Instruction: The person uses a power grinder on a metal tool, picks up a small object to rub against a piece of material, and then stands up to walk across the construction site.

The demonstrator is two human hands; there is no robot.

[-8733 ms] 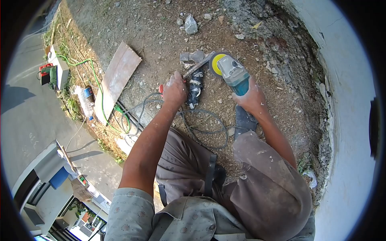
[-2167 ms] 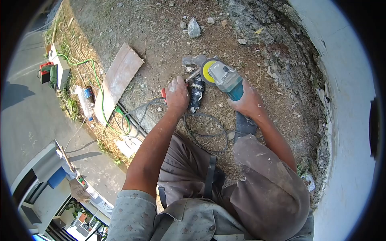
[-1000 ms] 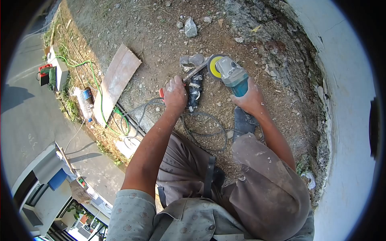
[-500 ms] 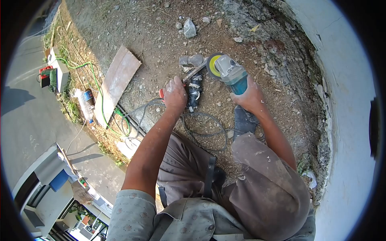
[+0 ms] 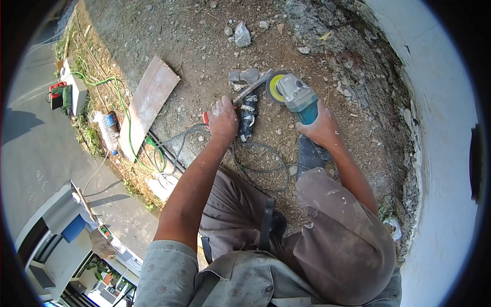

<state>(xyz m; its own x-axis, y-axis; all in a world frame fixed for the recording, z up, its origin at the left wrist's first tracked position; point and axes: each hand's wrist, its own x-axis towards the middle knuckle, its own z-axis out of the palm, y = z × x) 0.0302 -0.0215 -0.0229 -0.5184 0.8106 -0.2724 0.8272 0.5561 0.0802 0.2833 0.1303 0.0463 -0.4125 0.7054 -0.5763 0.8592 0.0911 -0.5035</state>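
Note:
My left hand (image 5: 223, 118) is closed round the red handle of a metal tool, whose flat grey blade (image 5: 253, 86) points up and to the right. In my right hand (image 5: 322, 125) is a teal angle grinder (image 5: 303, 102) with a clear guard and a yellow and black disc (image 5: 276, 87). The disc stands close to the blade's far end; whether they touch I cannot tell. Just under the blade, a black wrapped object with pale patches (image 5: 247, 117) lies on the dirt. A grey stone-like piece (image 5: 244, 77) sits beyond the blade.
A pale board (image 5: 153, 94) lies at the left, crossed by a green cord (image 5: 128, 115). Bottles (image 5: 110, 134) are beside it. A grey cable (image 5: 261, 146) loops before my knees. One rock (image 5: 242, 35) lies ahead, and a white wall (image 5: 447, 153) rises at the right.
My right hand and the grinder have shifted slightly right and down, and more of the blade's far end shows. My left hand has barely moved.

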